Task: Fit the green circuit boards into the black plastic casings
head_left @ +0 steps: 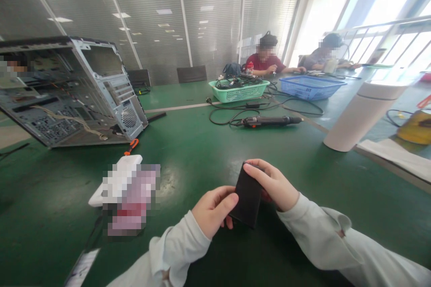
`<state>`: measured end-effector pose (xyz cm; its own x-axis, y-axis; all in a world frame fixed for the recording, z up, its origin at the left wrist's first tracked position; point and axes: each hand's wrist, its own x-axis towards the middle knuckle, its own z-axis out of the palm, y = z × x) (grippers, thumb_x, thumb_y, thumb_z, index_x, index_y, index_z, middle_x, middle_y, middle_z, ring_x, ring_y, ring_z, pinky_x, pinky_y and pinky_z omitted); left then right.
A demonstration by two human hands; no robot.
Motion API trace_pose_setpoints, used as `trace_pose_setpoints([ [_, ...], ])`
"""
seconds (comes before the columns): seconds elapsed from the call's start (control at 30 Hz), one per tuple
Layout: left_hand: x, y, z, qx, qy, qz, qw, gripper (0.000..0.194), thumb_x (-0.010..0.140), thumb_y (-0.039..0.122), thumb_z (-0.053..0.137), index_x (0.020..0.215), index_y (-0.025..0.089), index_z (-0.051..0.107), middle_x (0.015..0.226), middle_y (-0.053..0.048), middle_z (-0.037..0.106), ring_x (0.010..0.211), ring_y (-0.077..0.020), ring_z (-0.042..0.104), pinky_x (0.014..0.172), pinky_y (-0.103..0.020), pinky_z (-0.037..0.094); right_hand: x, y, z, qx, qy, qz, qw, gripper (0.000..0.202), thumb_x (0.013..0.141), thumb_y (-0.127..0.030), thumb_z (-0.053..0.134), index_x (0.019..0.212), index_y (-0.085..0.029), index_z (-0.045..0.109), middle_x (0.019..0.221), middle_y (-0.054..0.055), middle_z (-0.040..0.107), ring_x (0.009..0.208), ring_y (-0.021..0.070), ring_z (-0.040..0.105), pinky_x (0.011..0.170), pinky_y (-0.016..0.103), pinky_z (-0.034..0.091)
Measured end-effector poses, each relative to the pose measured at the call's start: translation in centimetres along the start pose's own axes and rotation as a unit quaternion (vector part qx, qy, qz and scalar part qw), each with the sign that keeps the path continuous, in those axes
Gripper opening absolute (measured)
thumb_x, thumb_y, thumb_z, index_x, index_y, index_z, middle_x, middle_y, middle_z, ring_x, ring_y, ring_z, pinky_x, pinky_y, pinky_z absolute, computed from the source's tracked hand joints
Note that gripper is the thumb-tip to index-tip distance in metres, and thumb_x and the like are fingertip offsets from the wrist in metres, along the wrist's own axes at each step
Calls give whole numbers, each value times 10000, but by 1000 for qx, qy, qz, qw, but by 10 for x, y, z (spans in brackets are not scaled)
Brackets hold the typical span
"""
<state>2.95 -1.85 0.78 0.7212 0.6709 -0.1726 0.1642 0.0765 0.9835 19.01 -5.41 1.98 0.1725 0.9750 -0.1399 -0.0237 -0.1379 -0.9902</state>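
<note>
Both hands hold a flat black rectangular box-like object (247,197), tilted, above the green table; its exact kind does not show. My left hand (213,208) grips its left edge, thumb on the top face and fingers underneath. My right hand (274,184) clasps the upper right side, with the thumb lying along the top corner and the other fingers partly hidden behind it. To the left of my hands lie a white flat case (116,179) and a blurred pinkish packet (144,193).
An open computer case (101,94) stands at left. Ahead lie a corded electric screwdriver (269,121), a green basket (240,92) of cables and a blue basket (310,87). A white bottle (363,116) stands at right. Two people (266,60) sit across the green table (188,143).
</note>
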Motion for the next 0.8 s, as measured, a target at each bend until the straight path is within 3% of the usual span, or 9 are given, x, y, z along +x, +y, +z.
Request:
trace_pose_setpoints([
  [0.17,4,0,3,-119,7,-103,988,423,752,472,363,759,96,558,438,3,509,351,-101,483,338,-195,322,-5,0,8,50,-116,85,988,803,551,-683,612,1076,-147,323,557,-10,495,347,93,434,283,137,340],
  [0.3,8,2,-2,-163,-35,-158,973,518,824,422,220,647,81,568,457,-41,543,342,-91,495,343,-188,319,-6,1,11,56,-122,64,989,735,550,-602,670,1015,-146,329,655,24,535,434,121,520,331,145,418],
  [0.5,9,-1,-5,-166,-30,-147,975,623,739,643,313,761,78,575,479,-32,564,338,-94,510,315,-181,299,-5,-2,8,92,-142,60,984,611,587,-491,646,991,-137,353,641,24,536,452,117,527,366,144,439],
  [0.63,8,-3,-6,-155,3,-132,979,599,668,674,411,908,128,464,466,8,560,338,-113,525,305,-175,314,-5,-2,6,92,-152,38,983,581,594,-451,632,997,-142,350,657,21,532,470,122,531,369,150,439],
  [0.8,5,1,-5,-138,-6,-117,983,580,622,678,463,876,159,410,518,-9,600,383,-128,565,319,-168,344,-7,-4,2,101,-173,35,979,582,597,-425,618,1018,-128,349,697,28,522,490,114,523,368,143,432],
])
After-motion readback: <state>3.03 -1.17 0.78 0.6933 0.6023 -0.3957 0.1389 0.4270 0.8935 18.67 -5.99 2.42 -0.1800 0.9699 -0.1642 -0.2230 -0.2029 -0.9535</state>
